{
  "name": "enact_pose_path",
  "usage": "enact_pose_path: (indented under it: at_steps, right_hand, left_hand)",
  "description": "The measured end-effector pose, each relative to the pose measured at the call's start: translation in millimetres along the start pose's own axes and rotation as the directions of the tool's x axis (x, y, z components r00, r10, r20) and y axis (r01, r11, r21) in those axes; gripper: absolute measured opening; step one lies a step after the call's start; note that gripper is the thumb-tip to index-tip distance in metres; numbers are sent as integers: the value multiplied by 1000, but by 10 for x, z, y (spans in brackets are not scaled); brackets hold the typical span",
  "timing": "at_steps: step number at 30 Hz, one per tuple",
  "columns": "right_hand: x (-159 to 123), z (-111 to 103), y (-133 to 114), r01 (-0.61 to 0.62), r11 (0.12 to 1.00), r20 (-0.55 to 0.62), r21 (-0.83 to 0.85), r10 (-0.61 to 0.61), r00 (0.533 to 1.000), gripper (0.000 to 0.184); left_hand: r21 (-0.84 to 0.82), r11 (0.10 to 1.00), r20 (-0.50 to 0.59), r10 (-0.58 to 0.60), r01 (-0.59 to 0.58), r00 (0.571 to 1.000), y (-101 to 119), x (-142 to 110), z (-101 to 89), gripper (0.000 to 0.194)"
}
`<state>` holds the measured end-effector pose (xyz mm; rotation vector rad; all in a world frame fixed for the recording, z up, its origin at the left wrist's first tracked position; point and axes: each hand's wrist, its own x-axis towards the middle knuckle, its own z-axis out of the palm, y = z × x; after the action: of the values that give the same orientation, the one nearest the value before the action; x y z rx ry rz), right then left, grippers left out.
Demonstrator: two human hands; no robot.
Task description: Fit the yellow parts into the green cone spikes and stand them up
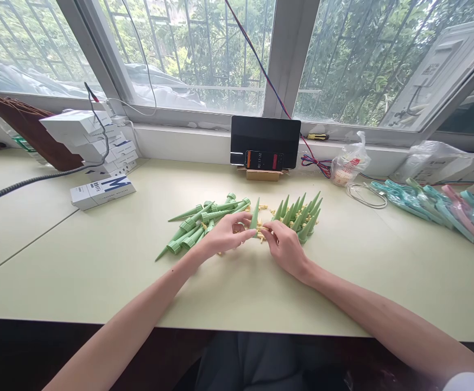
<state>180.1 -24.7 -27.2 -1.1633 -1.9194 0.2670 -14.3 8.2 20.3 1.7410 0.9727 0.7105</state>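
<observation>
My left hand (231,233) is closed around the base of an upright green plant watering spike (255,213). The fingertips of my right hand (286,247) pinch a small yellow plastic piece (262,229) against the low part of that spike. Beside my left hand lies a loose pile of similar green spikes (188,224), tumbled on their sides with ribbed caps showing. To the right, past my right hand, several green spikes (297,212) stand points up in a tight cluster with yellow bits among them. More small yellow pieces (263,207) lie scattered between the two groups, partly hidden by my hands.
A tablet (265,133) leans at the window, a phone (263,161) showing a timer before it. White boxes (102,193) stand at the left near a coiled cable (53,176). On the right are a bagged item (348,163), a white cable (367,196) and wrapped coloured clips (436,209).
</observation>
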Motion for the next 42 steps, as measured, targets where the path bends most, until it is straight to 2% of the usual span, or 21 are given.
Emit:
enact_pose_path:
  at_steps: [3,8,14,31,42]
  right_hand:
    - [3,0,5,7,1000,-3,14,-7,1000,21]
    - [2,-2,14,-7,1000,20,16,6,1000,21]
    - [4,0,37,-5,1000,31,27,4,1000,20]
    - [-2,-4,37,-42,999,89,35,38,995,27]
    - [20,-17,8,-39,989,113,144,23,993,27]
  left_hand:
    - [30,999,26,-10,9,1000,-13,-2,-25,37]
    - [63,997,43,49,-52,998,-28,-1,-31,34]
    - [140,983,13,117,-118,993,-81,17,-18,30]
    - [125,989,-36,89,-83,995,-165,23,23,36]
    - [157,979,-25,135,-129,991,-86,2,49,27]
